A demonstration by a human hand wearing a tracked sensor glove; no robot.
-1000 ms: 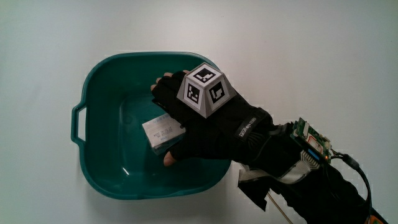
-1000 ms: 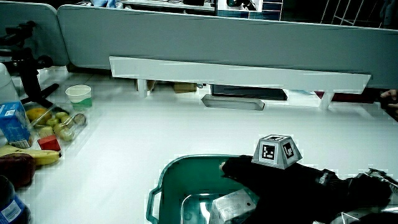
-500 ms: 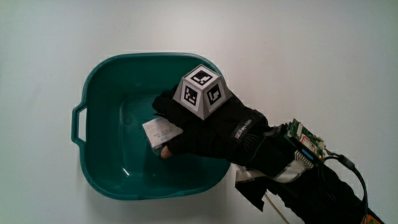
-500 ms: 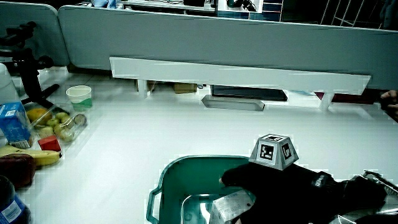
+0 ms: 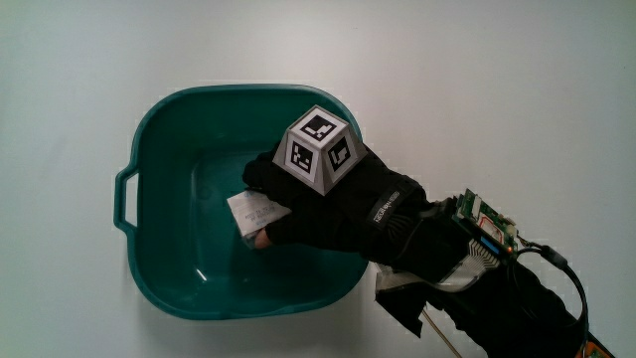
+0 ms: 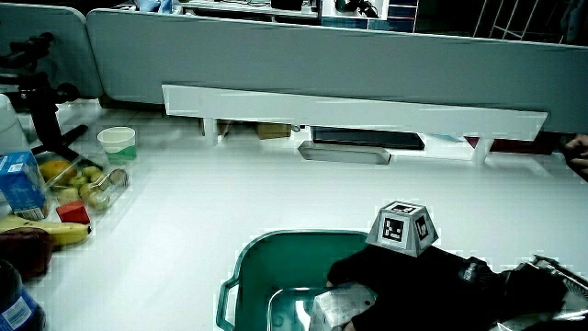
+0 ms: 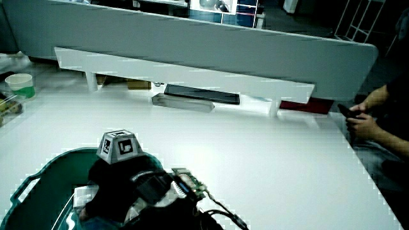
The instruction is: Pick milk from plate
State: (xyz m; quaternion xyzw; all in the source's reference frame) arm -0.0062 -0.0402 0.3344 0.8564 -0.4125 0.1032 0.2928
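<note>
The white desk (image 5: pixel 517 89) carries a green basin (image 5: pixel 159 268) with nothing near its rim. The hands (image 5: pixel 318 204) have closed further around the milk carton (image 5: pixel 256 211) inside the basin, so the grip looks ready. The way upward seems free for lifting.

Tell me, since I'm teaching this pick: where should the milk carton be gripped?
Across its two long sides, coming from above: the carton lies flat on the floor of the teal basin, whose walls block a sideways approach. The hand is already closed on it.
</note>
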